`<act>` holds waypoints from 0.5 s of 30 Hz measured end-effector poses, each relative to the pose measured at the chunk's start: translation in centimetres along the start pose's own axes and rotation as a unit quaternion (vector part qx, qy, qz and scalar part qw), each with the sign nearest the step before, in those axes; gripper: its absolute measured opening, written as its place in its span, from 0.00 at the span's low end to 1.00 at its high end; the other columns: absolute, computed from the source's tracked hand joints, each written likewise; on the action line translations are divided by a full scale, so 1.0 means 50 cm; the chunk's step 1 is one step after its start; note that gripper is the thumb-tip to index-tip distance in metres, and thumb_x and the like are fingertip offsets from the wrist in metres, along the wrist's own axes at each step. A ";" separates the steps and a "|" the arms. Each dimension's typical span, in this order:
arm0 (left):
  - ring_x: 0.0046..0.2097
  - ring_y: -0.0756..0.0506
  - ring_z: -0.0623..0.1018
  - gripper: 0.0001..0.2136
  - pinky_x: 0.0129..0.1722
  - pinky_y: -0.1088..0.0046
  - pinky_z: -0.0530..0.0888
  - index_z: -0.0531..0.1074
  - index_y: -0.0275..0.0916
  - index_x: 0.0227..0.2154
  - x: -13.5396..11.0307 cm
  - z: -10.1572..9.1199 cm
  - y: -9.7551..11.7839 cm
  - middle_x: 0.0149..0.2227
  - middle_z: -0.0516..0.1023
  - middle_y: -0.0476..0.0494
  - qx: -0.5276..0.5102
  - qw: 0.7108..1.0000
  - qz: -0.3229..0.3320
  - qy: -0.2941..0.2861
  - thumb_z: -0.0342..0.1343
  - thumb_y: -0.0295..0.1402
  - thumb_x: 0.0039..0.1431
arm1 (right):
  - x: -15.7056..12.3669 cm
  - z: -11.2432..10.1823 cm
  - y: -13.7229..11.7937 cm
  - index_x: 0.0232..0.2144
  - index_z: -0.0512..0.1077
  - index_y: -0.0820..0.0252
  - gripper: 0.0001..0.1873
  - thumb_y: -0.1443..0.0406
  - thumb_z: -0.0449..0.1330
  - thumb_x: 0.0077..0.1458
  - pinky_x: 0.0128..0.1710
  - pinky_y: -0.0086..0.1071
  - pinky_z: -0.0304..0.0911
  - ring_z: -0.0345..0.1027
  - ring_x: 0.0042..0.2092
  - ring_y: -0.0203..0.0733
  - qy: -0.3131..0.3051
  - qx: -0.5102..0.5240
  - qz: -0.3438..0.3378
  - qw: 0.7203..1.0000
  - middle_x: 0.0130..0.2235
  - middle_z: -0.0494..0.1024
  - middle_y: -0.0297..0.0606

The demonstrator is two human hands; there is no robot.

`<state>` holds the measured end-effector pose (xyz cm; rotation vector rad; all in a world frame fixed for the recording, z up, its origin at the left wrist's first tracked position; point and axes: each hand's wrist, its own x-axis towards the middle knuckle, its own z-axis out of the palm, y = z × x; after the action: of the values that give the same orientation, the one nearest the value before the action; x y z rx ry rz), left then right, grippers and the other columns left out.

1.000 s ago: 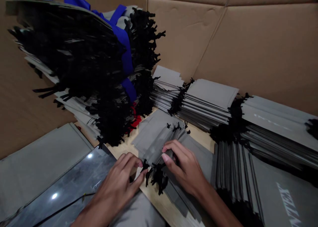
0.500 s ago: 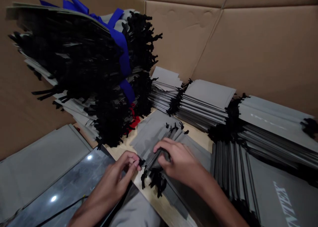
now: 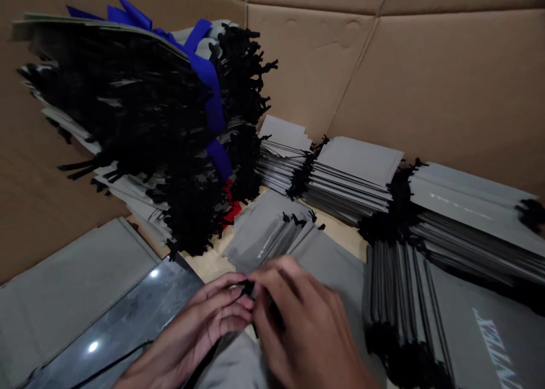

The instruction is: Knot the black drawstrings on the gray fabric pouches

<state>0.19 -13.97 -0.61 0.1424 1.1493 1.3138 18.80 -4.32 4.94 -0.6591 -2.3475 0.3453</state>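
My left hand (image 3: 213,312) is closed, pinching a black cord end (image 3: 247,288) between thumb and fingers. Coming over from the right, my right hand (image 3: 306,321) has its fingertips closed on that same cord. Just beyond the hands lies a fanned row of flat grey fabric pouches (image 3: 340,261) with knotted black cords on their far corners. The near ends of that row are hidden behind my right hand. Whether the cord is being knotted or loosened I cannot tell.
A tall pile of pouches with black cords (image 3: 140,105), tied by a blue strap (image 3: 208,85), stands at left. Grey stacks (image 3: 357,159) line the cardboard wall (image 3: 447,82). Another bundle (image 3: 404,292) lies at right. Lower left are a grey sheet (image 3: 85,292) and a shiny marbled surface (image 3: 123,321).
My right hand has left the row of pouches and come left and nearer, meeting my left hand at the cord. My left hand has turned, its palm now showing more.
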 end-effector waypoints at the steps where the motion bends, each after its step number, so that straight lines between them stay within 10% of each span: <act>1: 0.43 0.42 0.90 0.22 0.45 0.70 0.86 0.82 0.37 0.55 0.000 -0.006 -0.003 0.43 0.90 0.37 -0.004 1.000 0.001 0.000 0.78 0.32 0.58 | -0.012 0.006 -0.011 0.45 0.74 0.54 0.10 0.68 0.54 0.69 0.26 0.35 0.61 0.78 0.34 0.44 0.007 -0.002 0.009 1.000 0.41 0.80 0.38; 15: 0.49 0.36 0.87 0.22 0.54 0.60 0.81 0.80 0.40 0.58 -0.006 -0.041 -0.010 0.50 0.88 0.36 0.178 0.982 0.056 -0.009 0.70 0.45 0.66 | -0.123 0.135 -0.036 0.47 0.80 0.51 0.12 0.68 0.58 0.69 0.43 0.32 0.75 0.82 0.44 0.43 0.054 0.160 0.235 0.957 0.44 0.82 0.37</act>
<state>-0.91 -15.41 -1.75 0.4855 1.3701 1.1905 17.67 -9.61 -2.62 -1.0391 -1.9482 0.8565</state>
